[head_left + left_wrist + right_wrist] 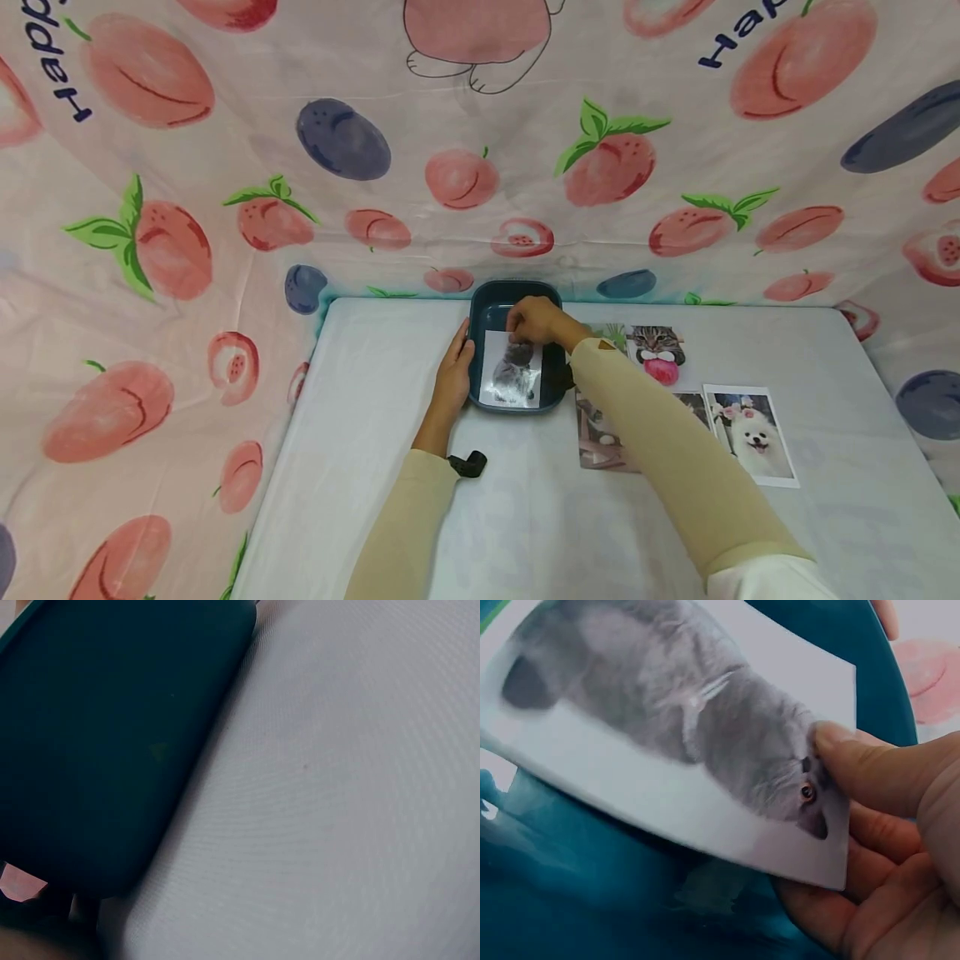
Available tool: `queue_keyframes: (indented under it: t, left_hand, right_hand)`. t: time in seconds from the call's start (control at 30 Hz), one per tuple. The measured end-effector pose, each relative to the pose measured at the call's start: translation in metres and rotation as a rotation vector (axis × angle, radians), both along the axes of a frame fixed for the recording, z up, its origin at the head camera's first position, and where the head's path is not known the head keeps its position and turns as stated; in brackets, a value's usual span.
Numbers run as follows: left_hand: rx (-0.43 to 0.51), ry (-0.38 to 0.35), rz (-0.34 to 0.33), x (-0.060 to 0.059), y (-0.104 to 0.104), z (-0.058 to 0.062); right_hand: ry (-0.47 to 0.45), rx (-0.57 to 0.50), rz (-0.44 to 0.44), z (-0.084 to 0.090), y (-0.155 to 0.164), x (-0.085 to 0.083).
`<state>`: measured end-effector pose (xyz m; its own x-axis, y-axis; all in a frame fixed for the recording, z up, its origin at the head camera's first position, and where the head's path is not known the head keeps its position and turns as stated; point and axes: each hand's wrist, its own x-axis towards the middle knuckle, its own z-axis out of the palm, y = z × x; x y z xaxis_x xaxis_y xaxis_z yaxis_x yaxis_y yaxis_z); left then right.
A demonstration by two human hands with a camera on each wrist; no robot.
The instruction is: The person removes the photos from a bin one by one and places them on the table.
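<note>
Right wrist view shows my right hand (885, 847) pinching the cat photo (697, 742) at one corner, thumb on top, fingers curled beneath. It looks light, thin and glossy, bending under its own weight, so an edge pinch suits it. Below it sits the teal tray (555, 367); my left hand (455, 375) rests with straight fingers against the tray's far side.

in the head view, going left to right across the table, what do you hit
left hand resting on the tray's left rim → dark teal tray with the grey cat photo in it, pinched by the right hand → cat photo with a pink ball → white dog photo
</note>
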<state>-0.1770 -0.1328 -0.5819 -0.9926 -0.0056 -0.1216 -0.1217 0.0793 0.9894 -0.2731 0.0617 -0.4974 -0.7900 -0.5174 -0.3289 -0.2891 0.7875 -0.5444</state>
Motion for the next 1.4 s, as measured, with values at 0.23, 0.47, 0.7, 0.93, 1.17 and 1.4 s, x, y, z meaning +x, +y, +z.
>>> queue_keyframes:
  t: [0.23,0.47,0.7,0.93,1.17,1.4]
  left_hand:
    - [0.008,-0.002,-0.005,0.001,0.0,0.001]
    - [0.009,0.0,-0.011,0.001,0.0,0.003]
    - [0.002,-0.015,0.001,0.001,-0.001,0.003]
    - [0.008,-0.02,0.006,0.001,0.002,0.002]
    - [-0.007,-0.019,0.018,0.0,0.003,0.003]
    - [-0.004,-0.044,0.013,0.001,0.002,0.002]
  right_hand:
    - [0.08,-0.056,0.008,0.0,0.002,-0.001]
    - [0.075,-0.104,0.027,0.003,0.003,0.003]
    - [0.049,-0.171,0.038,0.004,0.008,0.013]
    - [-0.077,-0.279,0.041,0.003,0.023,0.028]
    - [-0.204,-0.335,-0.031,0.01,0.037,0.044]
    - [-0.132,-0.445,-0.218,0.009,0.049,0.053]
